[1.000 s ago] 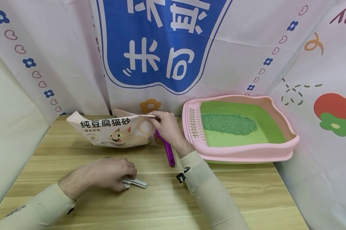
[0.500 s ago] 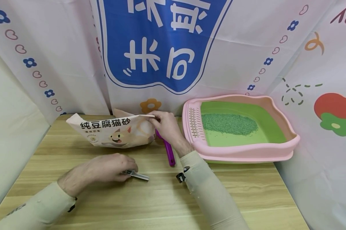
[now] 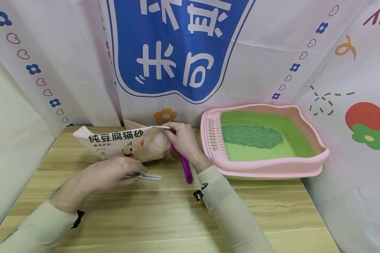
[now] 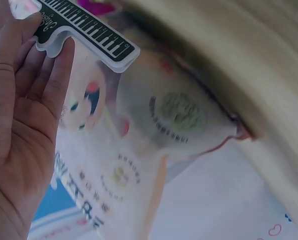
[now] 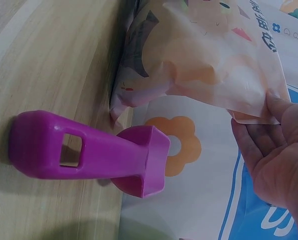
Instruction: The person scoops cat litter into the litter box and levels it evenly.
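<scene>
My left hand [image 3: 114, 173] pinches a white clip with a piano-key print [image 4: 91, 34] between thumb and fingers, raised in front of the cat litter bag. The pale cat litter bag [image 3: 104, 144] stands at the back left of the table, a cartoon cat on its front. Its upper right corner is pinched by my right hand [image 3: 185, 142], thumb on one side and fingers on the other, as the right wrist view shows. A purple scoop [image 5: 96, 152] lies on the table beside the bag, under my right wrist; in the head view the hand partly hides it.
A pink-rimmed green litter box [image 3: 266, 168] stands at the right, with green litter granules [image 3: 253, 136] in it. Printed cloth [image 3: 177, 102] hangs right behind the bag and box. The wooden table [image 3: 164, 221] extends toward me.
My left hand has lifted the clip off the table and carried it up and away from me, toward the bag. The right hand keeps its hold on the bag's corner.
</scene>
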Demonstrator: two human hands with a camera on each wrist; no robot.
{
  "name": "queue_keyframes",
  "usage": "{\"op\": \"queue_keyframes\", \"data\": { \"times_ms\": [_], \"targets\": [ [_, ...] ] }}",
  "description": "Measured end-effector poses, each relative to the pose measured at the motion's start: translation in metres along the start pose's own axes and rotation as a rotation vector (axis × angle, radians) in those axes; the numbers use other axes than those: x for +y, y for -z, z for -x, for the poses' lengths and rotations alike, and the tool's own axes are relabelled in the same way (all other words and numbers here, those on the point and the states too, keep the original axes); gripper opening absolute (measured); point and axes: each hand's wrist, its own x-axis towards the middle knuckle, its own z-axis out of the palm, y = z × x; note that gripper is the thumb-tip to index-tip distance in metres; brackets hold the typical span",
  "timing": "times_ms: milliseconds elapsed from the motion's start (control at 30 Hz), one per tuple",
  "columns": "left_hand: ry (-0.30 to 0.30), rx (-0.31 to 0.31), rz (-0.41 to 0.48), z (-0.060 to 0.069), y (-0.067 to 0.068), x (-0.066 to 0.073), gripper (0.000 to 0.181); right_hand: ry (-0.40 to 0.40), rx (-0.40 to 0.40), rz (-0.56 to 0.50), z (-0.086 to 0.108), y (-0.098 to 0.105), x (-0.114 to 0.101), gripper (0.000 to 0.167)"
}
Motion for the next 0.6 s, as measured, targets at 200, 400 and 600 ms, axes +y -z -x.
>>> {"op": "queue_keyframes", "data": {
  "times_ms": [200, 400, 600],
  "targets": [
    [-0.008, 0.151, -0.07, 0.006, 0.017, -0.004, 0.037, -0.005, 0.0, 0.009, -0.001, -0.001, 0.0, 0.016],
    [0.054, 0.251, -0.131, 0.013, 0.032, -0.005, 0.044, -0.02, 0.002, 0.02, -0.001, -0.002, 0.001, 0.015],
    [0.152, 0.305, -0.162, 0.02, 0.047, -0.005, 0.055, -0.023, 0.004, 0.023, -0.002, -0.003, 0.002, 0.015]
  ]
}}
